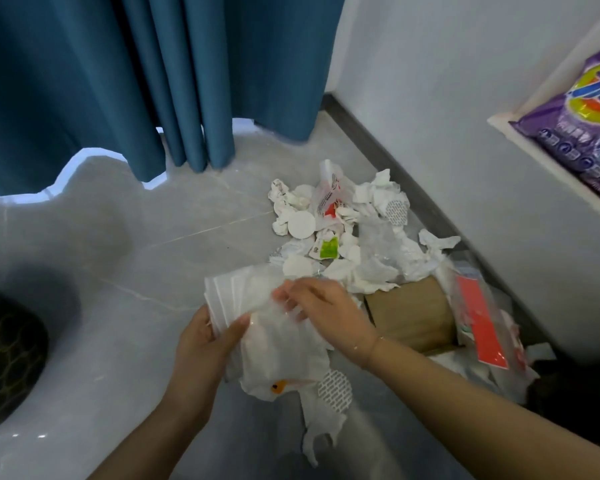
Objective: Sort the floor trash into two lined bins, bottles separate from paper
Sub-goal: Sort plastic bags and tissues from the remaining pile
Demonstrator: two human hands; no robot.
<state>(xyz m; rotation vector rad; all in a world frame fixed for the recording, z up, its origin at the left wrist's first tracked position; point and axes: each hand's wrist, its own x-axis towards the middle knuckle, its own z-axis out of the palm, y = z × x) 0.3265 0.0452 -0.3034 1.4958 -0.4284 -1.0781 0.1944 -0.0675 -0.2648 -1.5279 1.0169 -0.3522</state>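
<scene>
Bare forearms, thin bracelet at right wrist

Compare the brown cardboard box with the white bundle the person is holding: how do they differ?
The cardboard box is brown and flat-sided; the white bundle is white, soft and crumpled. The box lies on the floor with no hand on it; the bundle is gripped by the left hand and pinched by the right hand. White scraps lie over the box's far edge; the bundle lies nearer the camera, trailing a torn strip. Both belong to the same trash pile.
</scene>
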